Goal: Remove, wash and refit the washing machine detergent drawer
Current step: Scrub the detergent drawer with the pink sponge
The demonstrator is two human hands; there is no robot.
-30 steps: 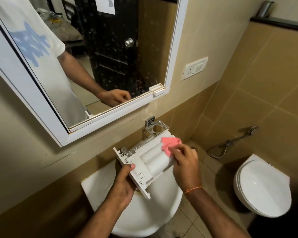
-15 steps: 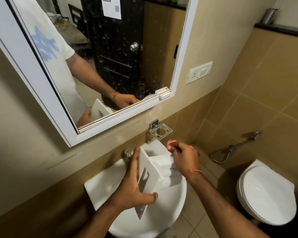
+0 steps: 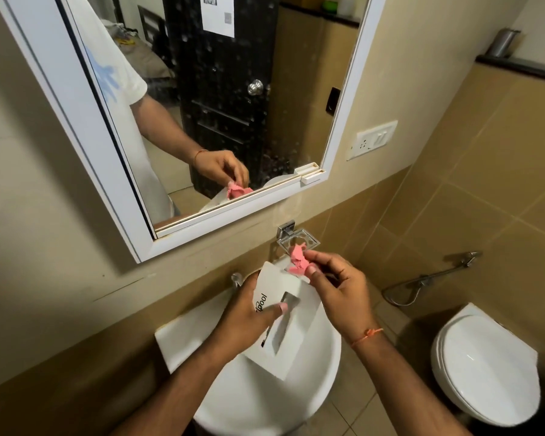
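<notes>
Lower centre of frame: left hand point(image 3: 249, 316) grips detergent drawer point(image 3: 280, 322) upright over basin point(image 3: 265, 401), right hand point(image 3: 337, 294) pinches pink sponge point(image 3: 298, 261); wet one-handed hold risks drawer slipping.

drawer point(image 3: 280, 325) compartments face away, logo partly covered by left hand point(image 3: 246, 319)

drawer point(image 3: 285, 328) over the basin point(image 3: 265, 404), mirror point(image 3: 202, 105) above, toilet point(image 3: 485, 369) to the right

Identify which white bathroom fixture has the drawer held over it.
The sink, below the mirror: both hands hold the drawer above its bowl. The toilet stands apart at the right.
</notes>
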